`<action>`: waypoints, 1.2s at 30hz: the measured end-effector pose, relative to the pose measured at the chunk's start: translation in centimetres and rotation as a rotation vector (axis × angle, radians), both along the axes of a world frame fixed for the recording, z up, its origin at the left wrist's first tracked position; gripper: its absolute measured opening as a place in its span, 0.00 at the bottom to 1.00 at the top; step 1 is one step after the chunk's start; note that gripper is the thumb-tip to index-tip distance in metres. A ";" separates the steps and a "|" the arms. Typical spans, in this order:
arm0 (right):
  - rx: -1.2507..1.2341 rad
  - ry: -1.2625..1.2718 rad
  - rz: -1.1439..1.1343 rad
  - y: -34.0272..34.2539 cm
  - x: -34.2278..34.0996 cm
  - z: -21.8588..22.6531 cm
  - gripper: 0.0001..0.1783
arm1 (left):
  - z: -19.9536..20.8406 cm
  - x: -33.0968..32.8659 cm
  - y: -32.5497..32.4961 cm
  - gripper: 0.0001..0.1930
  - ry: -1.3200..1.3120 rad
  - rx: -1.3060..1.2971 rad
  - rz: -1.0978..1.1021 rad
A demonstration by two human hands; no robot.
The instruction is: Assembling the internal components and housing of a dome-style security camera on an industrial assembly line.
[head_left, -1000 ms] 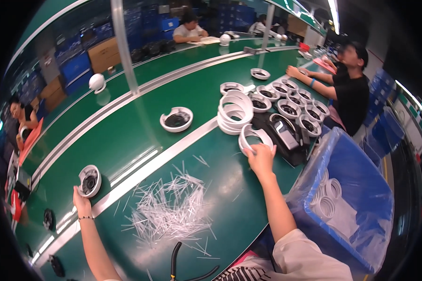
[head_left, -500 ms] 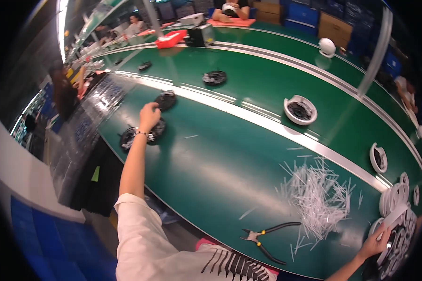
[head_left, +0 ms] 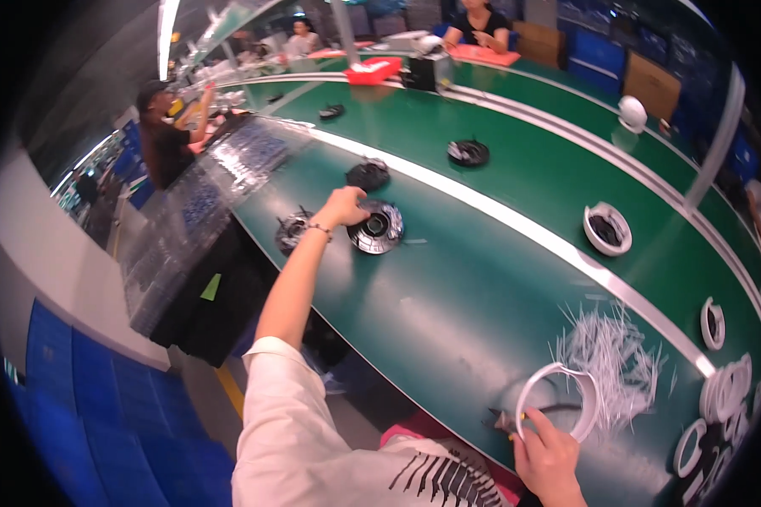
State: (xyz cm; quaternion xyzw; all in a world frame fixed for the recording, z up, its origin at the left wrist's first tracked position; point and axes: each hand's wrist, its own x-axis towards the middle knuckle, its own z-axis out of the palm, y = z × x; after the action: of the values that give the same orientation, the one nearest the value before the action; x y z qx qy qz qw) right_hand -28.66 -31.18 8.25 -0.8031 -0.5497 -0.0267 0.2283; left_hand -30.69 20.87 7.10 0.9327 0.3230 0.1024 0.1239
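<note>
My left hand [head_left: 344, 208] reaches to the far left of the green table and grips the edge of a round black part [head_left: 387, 237] with a hollow hub. A second round black part [head_left: 289, 234] lies to the left of my wrist, and a third round black part [head_left: 368, 174] is just beyond my fingers. My right hand [head_left: 548, 455], near the front edge, holds a white plastic ring [head_left: 590, 411] with a gap at its top. Behind the ring, partly hidden, lie cutting pliers [head_left: 502, 421] with dark handles.
A heap of thin clear strips [head_left: 615, 363] lies right of the ring. White rings [head_left: 725, 390] are stacked at the right edge. Beyond a pale rail, a green conveyor [head_left: 524, 182] carries black parts and white housings [head_left: 607, 229]. Co-workers sit at the far side and left.
My right hand has brought a white ring from the stack at the right to above the pliers. My left hand has taken hold of a black part. The view has shifted left.
</note>
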 end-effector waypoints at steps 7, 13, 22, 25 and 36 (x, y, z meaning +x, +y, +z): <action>0.022 -0.020 -0.017 0.5 -0.5 -2.1 0.12 | 1.0 2.9 -12.0 0.10 -0.582 -0.833 -0.258; -0.266 0.146 -0.204 0.1 2.4 0.4 0.55 | 2.1 4.2 -22.0 0.08 -0.656 -1.137 -0.411; 0.116 0.247 -0.280 -1.6 4.2 0.3 0.60 | 1.0 6.9 -28.9 0.05 -0.691 -1.338 -0.419; 0.397 0.154 -0.386 -1.8 5.4 1.6 0.60 | 0.5 7.6 -30.5 0.05 -0.625 -1.369 -0.443; 0.514 0.144 -0.147 0.6 8.5 0.2 0.61 | -0.7 7.3 -33.9 0.25 -0.398 -2.435 -0.564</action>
State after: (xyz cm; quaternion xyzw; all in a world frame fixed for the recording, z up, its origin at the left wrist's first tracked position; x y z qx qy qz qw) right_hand -20.18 -30.63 8.42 -0.7564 -0.4476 -0.1247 0.4605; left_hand -23.36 -13.08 6.36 0.2201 -0.0258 -0.1520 0.9632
